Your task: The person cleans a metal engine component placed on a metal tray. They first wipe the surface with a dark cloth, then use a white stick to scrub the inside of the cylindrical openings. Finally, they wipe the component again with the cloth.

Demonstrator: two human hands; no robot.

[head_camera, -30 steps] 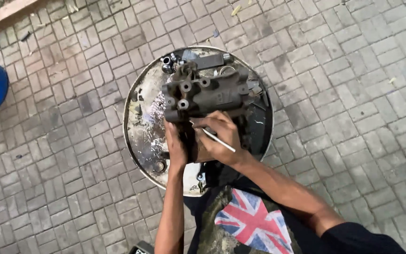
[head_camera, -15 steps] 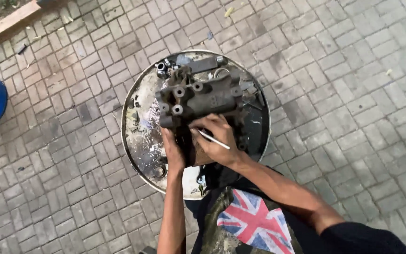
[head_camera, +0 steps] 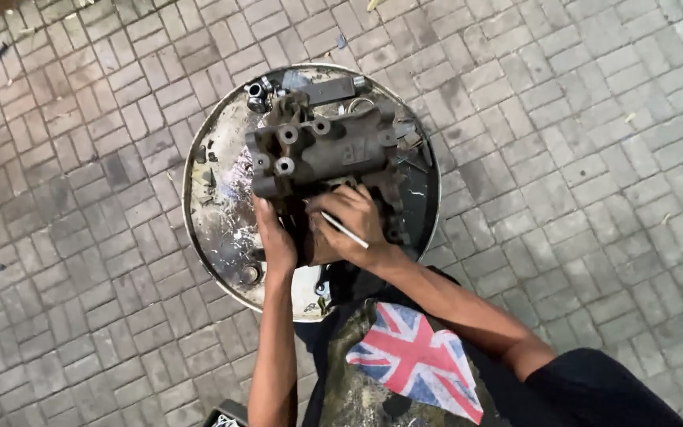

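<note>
Head view, looking down: round tray [head_camera: 223, 237] lying on brick paving [head_camera: 579, 158]; grey casting [head_camera: 322, 154] resting over tray centre, long axis running left to right, just beyond both hands. Left hand [head_camera: 277, 241] gripping casting's near-left edge; right hand [head_camera: 351, 225] pressing beside it, fingers curled, pinching thin white rod [head_camera: 345, 230].
</note>
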